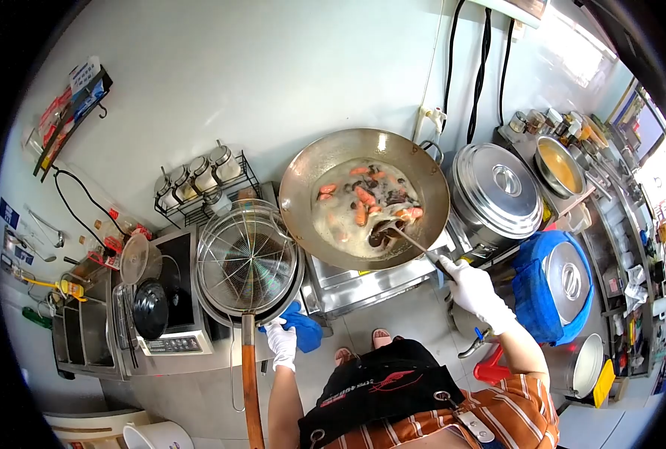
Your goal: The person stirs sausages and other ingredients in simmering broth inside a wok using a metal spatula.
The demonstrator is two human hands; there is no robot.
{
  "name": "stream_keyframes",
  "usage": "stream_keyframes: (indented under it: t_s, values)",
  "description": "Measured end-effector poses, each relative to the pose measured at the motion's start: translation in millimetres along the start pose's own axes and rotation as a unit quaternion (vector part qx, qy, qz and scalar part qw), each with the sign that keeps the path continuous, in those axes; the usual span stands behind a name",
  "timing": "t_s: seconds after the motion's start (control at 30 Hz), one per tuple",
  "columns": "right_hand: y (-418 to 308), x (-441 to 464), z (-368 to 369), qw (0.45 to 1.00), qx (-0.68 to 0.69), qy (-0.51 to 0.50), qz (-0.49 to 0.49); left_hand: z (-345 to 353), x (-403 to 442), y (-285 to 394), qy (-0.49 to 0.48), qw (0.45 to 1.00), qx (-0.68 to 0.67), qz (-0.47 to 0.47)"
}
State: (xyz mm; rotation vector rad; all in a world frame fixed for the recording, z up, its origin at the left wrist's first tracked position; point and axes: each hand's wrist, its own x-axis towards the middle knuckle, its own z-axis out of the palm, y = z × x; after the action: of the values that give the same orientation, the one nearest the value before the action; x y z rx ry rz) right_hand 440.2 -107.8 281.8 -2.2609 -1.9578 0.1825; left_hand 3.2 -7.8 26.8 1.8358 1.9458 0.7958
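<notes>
Already, reddish pieces [364,196] sit in the frothy wok [301,179], right fingers [455,271] clamped round the ladle [418,245], left fingers [274,326] by blue cloth [307,331], grip unclear.

The left hand [281,344] and the right hand [479,290] each wear a thin white glove, loose and wrinkled, ending near the wrist. The shirt [514,408] is rust-orange with narrow white stripes, and its short sleeve leaves the right forearm [523,353] uncovered. Over it goes a black apron [370,408] bearing a red printed figure [391,381] and small pale lettering [344,393], too small to read. Round metal eyelets [442,396] sit near its corners, and a pale strap tab [476,426] with metal studs lies by the right one. The footwear [381,334] is open-toed and pinkish, its details unclear.
</notes>
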Motion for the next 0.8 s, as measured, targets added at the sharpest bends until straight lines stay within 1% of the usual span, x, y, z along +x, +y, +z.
stream_keyframes:
  t_s: [0.03, 0.07, 0.13, 0.2, 0.33, 0.43, 0.47, 0.53, 0.6, 0.67, 0.73, 0.8]
  values:
    - [-1, 5, 10, 1.000, 0.014, 0.007, -0.015, 1, 1, -1, -0.012, 1.000, -0.011, -0.018]
    - [-4, 12, 18, 1.000, 0.009, -0.015, -0.013, 2, 1, -1, -0.010, 1.000, -0.012, -0.018]
    - [-13, 25, 30, 0.999, 0.016, -0.015, -0.030, 1, 0, -1, -0.014, 1.000, -0.008, -0.016]
    - [-24, 41, 38, 0.999, 0.032, -0.028, -0.027, -2, -1, 4, -0.011, 1.000, -0.009, -0.019]
    - [-38, 71, 62, 0.998, 0.062, 0.009, -0.026, -3, 0, 7, -0.010, 0.999, -0.011, -0.029]
    - [-38, 96, 74, 0.997, 0.032, 0.058, -0.037, -4, 0, 8, -0.022, 0.999, -0.012, -0.044]
    - [-37, 104, 77, 0.997, 0.032, 0.057, -0.039, -4, -1, 7, -0.021, 0.999, -0.012, -0.045]
    - [-34, 117, 79, 0.996, -0.010, 0.083, -0.029, -3, -2, 3, 0.005, 0.999, 0.020, 0.031]
    - [-27, 128, 85, 0.995, -0.018, 0.096, -0.027, -2, -2, 3, 0.002, 1.000, 0.017, 0.021]
    - [-20, 135, 88, 0.994, -0.038, 0.107, -0.001, -3, -2, 6, -0.001, 1.000, 0.015, 0.012]
    - [-13, 132, 81, 0.993, -0.036, 0.113, 0.001, -5, -1, 9, -0.022, 0.999, -0.002, -0.027]
    - [-4, 126, 76, 0.991, -0.085, 0.097, -0.020, -6, -1, 11, -0.021, 0.999, -0.006, -0.032]
